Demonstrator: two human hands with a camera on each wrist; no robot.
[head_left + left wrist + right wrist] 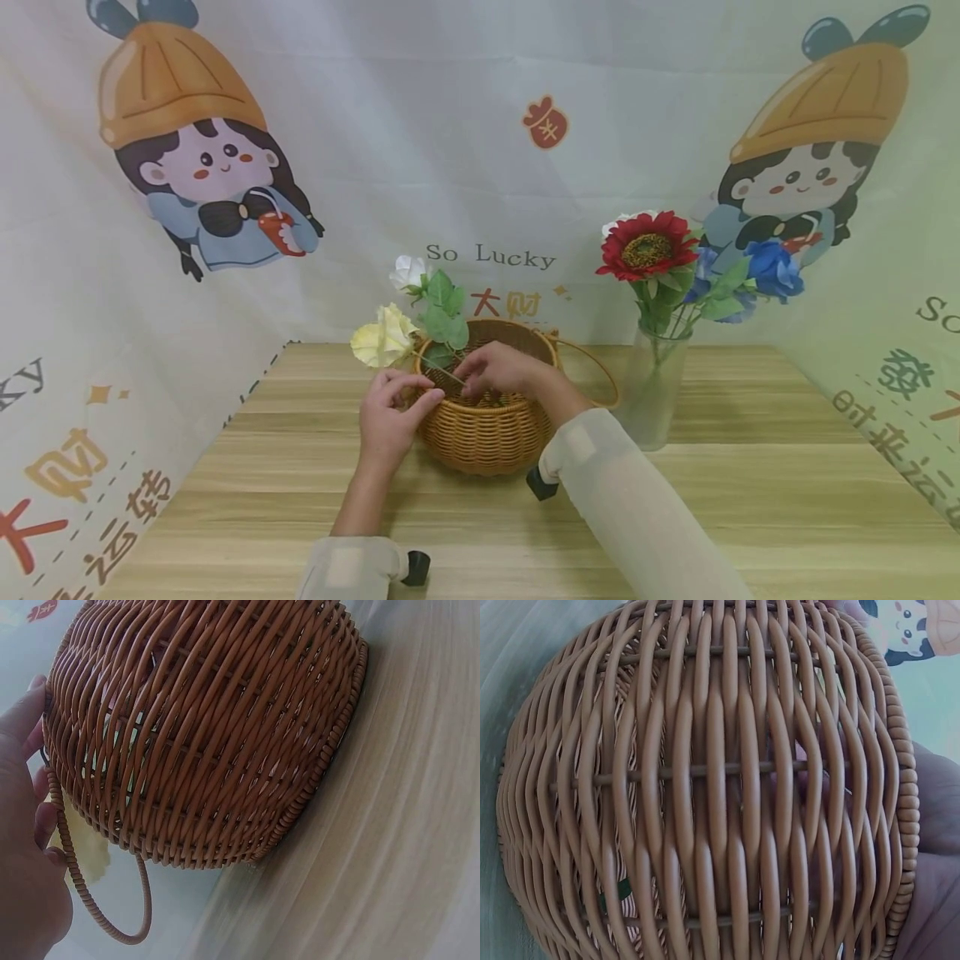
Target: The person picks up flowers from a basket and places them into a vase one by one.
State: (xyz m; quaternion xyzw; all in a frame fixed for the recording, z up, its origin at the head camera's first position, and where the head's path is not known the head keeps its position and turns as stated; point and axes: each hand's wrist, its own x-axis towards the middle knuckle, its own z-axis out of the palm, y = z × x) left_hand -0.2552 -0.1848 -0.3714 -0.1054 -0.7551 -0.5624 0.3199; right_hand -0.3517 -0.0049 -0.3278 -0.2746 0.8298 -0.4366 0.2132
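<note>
A round brown wicker basket (487, 437) stands on the table. My left hand (393, 412) is at its left front rim, with thumb and index finger pinching the edge; in the left wrist view it is beside the handle. My right hand (498, 371) reaches over the rim into the basket, its fingertips pinching the thin stem of a yellow rose (384, 336). That bloom leans out past the left rim. Behind it a white rose (409, 273) with green leaves rises from the basket. The basket weave hides most of the right fingers in the right wrist view.
Right of the basket stands a frosted vase (655, 392) holding a red sunflower-like bloom (647, 250), blue roses (774, 268) and a partly hidden white flower. The basket's handle (600, 367) hangs out towards the vase. A printed cloth (360, 150) surrounds the wooden table (720, 508).
</note>
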